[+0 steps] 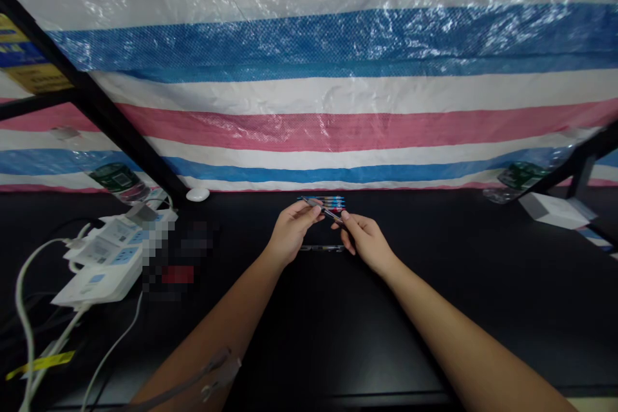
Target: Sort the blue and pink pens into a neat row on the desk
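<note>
A slim pen (329, 213) is held slantwise above the black table, its upper end toward the left. My left hand (294, 226) pinches that end between thumb and fingers. My right hand (365, 236) grips the lower right end the same way. Just behind the hands, several blue pens (333, 198) lie side by side on the table, partly covered by the held pen, with a red one (338, 209) nearest to me. Below the held pen, between my wrists, a dark clear-bodied pen (322, 248) lies flat, running left to right.
On the left stands a white power strip (106, 277) with plugs and cables. A white mouse (197, 194) lies at the back. Plastic bottles (118, 180) with green labels are at both sides, and a white box (555, 210) sits at right. A striped sheet (338, 96) hangs behind.
</note>
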Action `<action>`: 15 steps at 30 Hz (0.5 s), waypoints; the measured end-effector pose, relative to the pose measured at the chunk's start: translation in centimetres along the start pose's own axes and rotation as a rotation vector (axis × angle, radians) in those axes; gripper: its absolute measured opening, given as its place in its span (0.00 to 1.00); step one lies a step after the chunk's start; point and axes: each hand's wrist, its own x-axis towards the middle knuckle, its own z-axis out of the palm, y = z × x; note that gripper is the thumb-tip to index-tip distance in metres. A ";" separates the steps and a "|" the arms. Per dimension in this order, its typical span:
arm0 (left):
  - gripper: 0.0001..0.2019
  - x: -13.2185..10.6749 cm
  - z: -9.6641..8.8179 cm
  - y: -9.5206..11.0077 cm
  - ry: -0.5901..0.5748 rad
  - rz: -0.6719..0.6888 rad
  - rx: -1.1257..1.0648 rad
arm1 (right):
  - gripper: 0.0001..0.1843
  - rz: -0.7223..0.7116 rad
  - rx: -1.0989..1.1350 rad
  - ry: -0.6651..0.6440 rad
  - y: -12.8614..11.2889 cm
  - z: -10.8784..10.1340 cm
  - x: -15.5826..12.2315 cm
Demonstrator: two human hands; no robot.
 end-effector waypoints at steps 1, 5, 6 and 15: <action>0.11 0.0 0.0 0.1 -0.001 0.002 0.001 | 0.28 0.010 -0.001 -0.009 -0.1 0.0 0.0; 0.10 -0.1 0.1 0.2 0.019 0.007 0.003 | 0.21 -0.121 -0.075 0.050 -0.1 0.1 -0.2; 0.10 -0.1 0.1 0.2 0.025 0.006 0.005 | 0.20 -0.170 -0.118 0.071 -0.1 0.1 -0.3; 0.11 0.0 0.0 0.0 0.002 -0.004 0.020 | 0.23 -0.100 -0.063 0.023 -0.1 0.2 -0.3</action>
